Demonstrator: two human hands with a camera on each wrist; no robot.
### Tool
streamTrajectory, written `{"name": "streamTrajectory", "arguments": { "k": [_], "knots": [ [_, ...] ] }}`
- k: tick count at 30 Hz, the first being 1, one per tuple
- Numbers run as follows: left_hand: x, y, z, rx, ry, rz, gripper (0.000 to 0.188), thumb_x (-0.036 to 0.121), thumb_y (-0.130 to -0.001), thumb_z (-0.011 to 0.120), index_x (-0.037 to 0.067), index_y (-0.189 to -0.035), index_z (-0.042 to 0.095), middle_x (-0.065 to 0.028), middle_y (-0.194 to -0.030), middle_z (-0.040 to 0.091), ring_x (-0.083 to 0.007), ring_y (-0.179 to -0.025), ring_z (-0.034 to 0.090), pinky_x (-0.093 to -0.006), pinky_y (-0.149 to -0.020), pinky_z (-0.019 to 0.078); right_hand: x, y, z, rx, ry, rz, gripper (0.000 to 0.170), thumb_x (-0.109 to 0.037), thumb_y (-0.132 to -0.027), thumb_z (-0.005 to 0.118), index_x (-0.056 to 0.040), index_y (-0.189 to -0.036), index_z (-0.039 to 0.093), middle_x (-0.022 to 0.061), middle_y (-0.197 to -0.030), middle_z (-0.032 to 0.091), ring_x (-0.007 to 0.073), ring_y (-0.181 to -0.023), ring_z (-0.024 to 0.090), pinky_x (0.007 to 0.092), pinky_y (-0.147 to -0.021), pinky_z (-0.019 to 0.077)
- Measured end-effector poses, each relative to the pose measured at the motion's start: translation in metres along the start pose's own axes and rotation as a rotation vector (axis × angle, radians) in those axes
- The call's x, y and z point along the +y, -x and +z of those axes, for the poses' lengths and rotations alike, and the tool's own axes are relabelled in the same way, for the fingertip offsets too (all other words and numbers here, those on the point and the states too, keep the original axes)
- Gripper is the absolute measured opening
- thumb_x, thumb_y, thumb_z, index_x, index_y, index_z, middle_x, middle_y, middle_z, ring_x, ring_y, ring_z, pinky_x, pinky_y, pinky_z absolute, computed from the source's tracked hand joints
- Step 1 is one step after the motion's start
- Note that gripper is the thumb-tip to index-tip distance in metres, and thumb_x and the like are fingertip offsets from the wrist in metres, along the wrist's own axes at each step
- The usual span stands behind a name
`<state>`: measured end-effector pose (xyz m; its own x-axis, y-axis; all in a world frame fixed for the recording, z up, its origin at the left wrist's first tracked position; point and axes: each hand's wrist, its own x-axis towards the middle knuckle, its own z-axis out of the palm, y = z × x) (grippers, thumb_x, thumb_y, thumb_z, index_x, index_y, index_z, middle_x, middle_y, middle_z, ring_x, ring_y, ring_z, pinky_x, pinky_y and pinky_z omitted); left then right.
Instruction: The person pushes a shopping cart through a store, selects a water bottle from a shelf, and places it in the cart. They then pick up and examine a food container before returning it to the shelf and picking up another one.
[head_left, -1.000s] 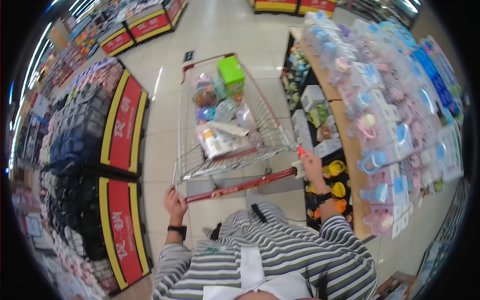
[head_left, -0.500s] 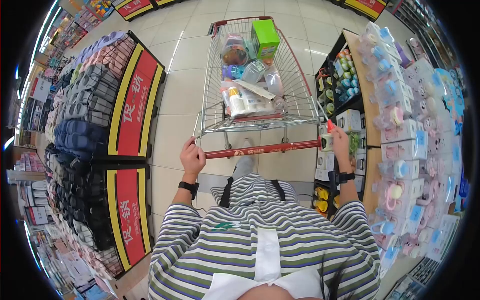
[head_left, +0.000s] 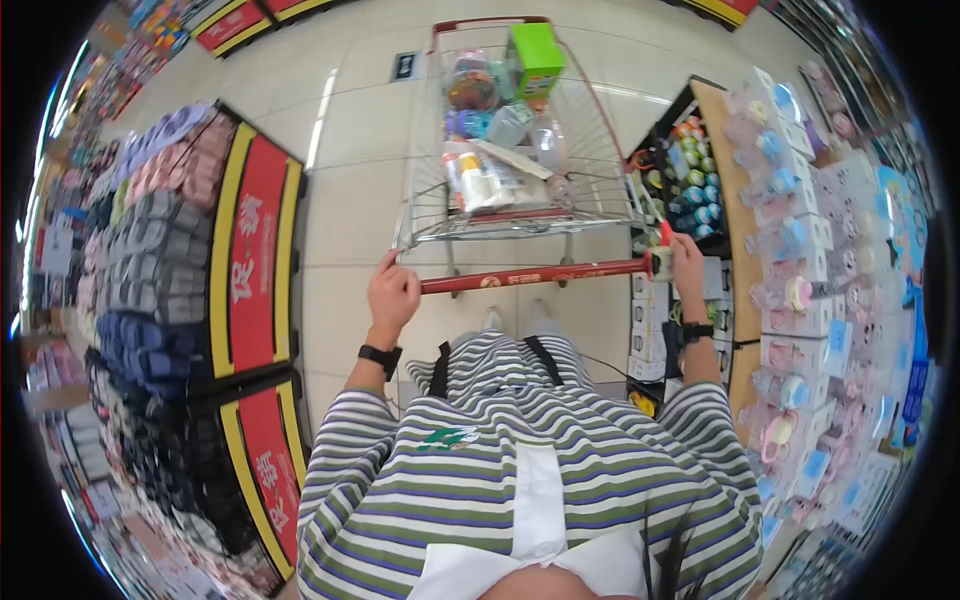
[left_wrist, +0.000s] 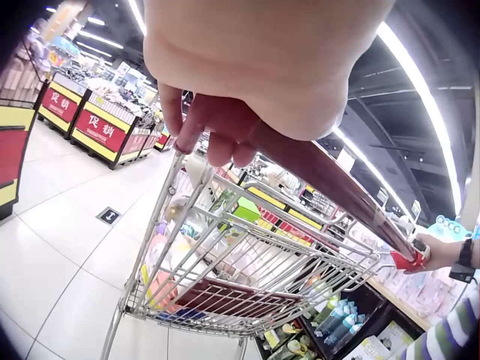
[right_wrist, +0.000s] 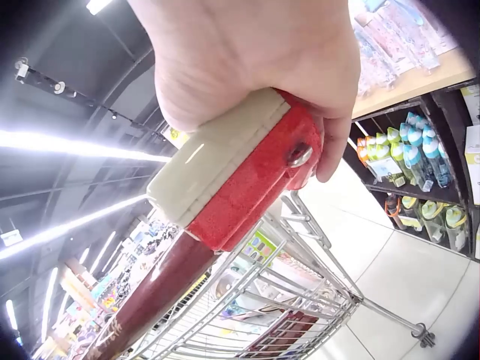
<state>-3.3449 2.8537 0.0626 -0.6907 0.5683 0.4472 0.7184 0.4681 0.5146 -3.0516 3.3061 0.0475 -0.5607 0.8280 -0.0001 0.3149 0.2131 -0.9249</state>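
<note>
A metal shopping cart with a dark red handle bar (head_left: 530,276) stands in front of the person. The left hand (head_left: 394,292) grips the bar's left end; in the left wrist view the left hand (left_wrist: 247,67) has its fingers curled over the bar. The right hand (head_left: 687,268) grips the right end, and in the right wrist view the right hand (right_wrist: 255,60) lies over a red and cream block (right_wrist: 240,172) on the bar. Inside the cart are a green box (head_left: 536,58), a blue item (head_left: 468,124) and white packages (head_left: 484,190).
Racks of slippers (head_left: 165,260) with red and yellow panels (head_left: 262,250) line the left side. Along the right runs a wooden-edged shelf (head_left: 725,150) with bottles (head_left: 695,190) and boxed cups (head_left: 795,290). More displays (head_left: 228,25) stand ahead across the tiled floor (head_left: 350,180).
Against the earliest frame, the cart sits higher and further right in the head view. The shelves have shifted around it. Both hands have stayed on the bar.
</note>
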Motion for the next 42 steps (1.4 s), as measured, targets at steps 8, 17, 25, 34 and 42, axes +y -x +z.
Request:
{"name": "streamTrajectory", "arguments": {
  "k": [8,17,25,34,42],
  "knots": [
    [-0.005,-0.035,0.005,-0.076,-0.005,0.04,0.022,0.003,-0.083,0.054,-0.002,-0.063,0.056,-0.0161,-0.064,0.055,-0.039,-0.1,0.061,-0.0455,-0.088,0.0485,-0.031,-0.016,0.01,0.03,0.034,0.087,0.017,-0.018,-0.09,0.058,-0.002,-0.093,0.063,0.0006,-0.074,0.058,0.0069,-0.069,0.051,0.0248,-0.063,0.0438],
    [-0.007,-0.017,-0.007,-0.095,-0.008,0.06,0.017,0.001,-0.078,0.056,0.0,-0.061,0.056,-0.0161,-0.069,0.057,-0.0384,-0.102,0.06,-0.0454,-0.088,0.0485,-0.036,0.01,0.003,-0.046,0.21,-0.008,0.027,-0.02,-0.09,0.055,-0.0036,-0.11,0.063,0.0104,-0.096,0.067,0.0216,-0.088,0.063,0.0316,-0.08,0.0488],
    [-0.008,0.0,-0.018,-0.121,0.0,0.138,0.017,-0.001,-0.078,0.052,-0.002,-0.061,0.05,-0.0172,-0.067,0.051,-0.0432,-0.102,0.057,-0.0494,-0.091,0.045,-0.203,-0.014,-0.059,-0.761,0.904,0.06,0.056,-0.039,-0.091,0.052,-0.008,-0.137,0.046,0.02,-0.117,0.061,0.0311,-0.107,0.059,0.0413,-0.092,0.0472],
    [-0.025,0.017,-0.019,-0.185,0.06,0.122,0.014,-0.003,-0.075,0.051,-0.003,-0.061,0.05,-0.017,-0.065,0.05,-0.0419,-0.101,0.057,-0.0502,-0.094,0.0443,-0.32,-0.164,0.137,-1.048,0.535,0.166,0.053,-0.047,-0.07,0.07,-0.0155,-0.113,0.067,0.0071,-0.106,0.065,0.0215,-0.089,0.063,0.0362,-0.07,0.0552],
    [0.009,0.003,-0.023,-0.201,0.06,-0.099,0.01,-0.006,-0.07,0.052,-0.003,-0.061,0.05,-0.0165,-0.065,0.05,-0.0414,-0.102,0.057,-0.0475,-0.088,0.0488,0.026,-0.174,0.288,-0.774,1.132,-0.04,0.037,-0.033,-0.064,0.067,-0.0084,-0.091,0.073,0.0153,-0.091,0.071,0.031,-0.085,0.069,0.0412,-0.076,0.0545]
  ]
}}
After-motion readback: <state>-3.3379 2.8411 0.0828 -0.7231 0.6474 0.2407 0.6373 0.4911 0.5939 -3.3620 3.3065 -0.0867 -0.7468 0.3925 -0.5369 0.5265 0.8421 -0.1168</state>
